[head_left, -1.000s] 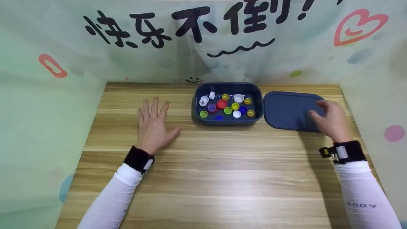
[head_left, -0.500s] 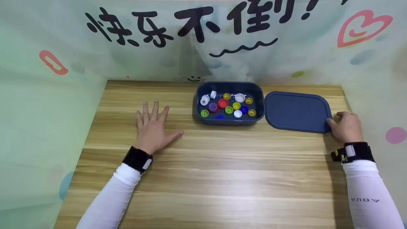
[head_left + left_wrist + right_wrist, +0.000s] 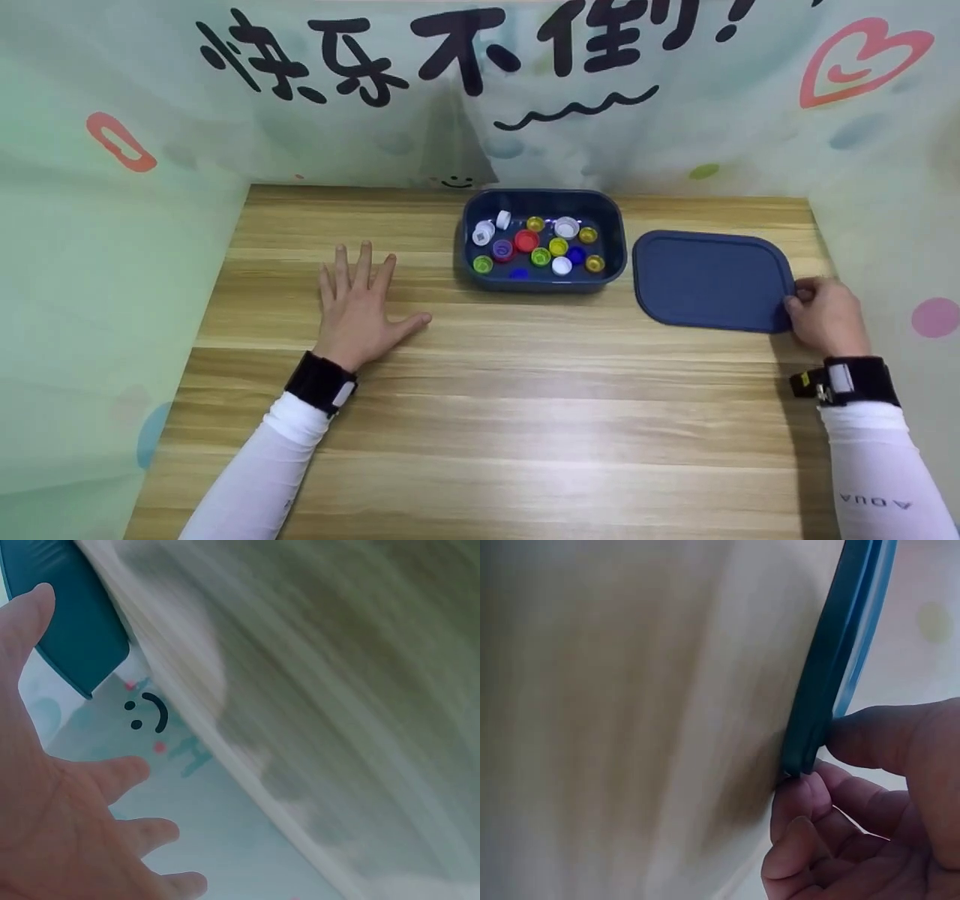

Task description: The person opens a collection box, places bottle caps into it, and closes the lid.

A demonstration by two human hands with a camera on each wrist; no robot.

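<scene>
My right hand (image 3: 829, 315) grips the right edge of a flat dark blue lid (image 3: 712, 281) with rounded corners. In the right wrist view the thumb lies on one face of the lid (image 3: 829, 660) and curled fingertips meet its edge. Left of it stands a dark blue box (image 3: 544, 286) holding several bottle caps, among them a red cap (image 3: 526, 241), a white cap (image 3: 562, 266) and a yellow cap (image 3: 558, 247). My left hand (image 3: 356, 319) is spread, palm down, over the table left of the box, holding nothing. In the left wrist view its fingers are apart.
The wooden table (image 3: 510, 420) meets a pale printed cloth (image 3: 360, 142) behind the box, with black lettering on it. More cloth hangs along the left and right sides. A small gap of wood separates the box from the lid.
My right hand has moved right, taken hold of the lid's right edge and drawn the lid right and nearer, away from the box. The left hand has stayed nearly still.
</scene>
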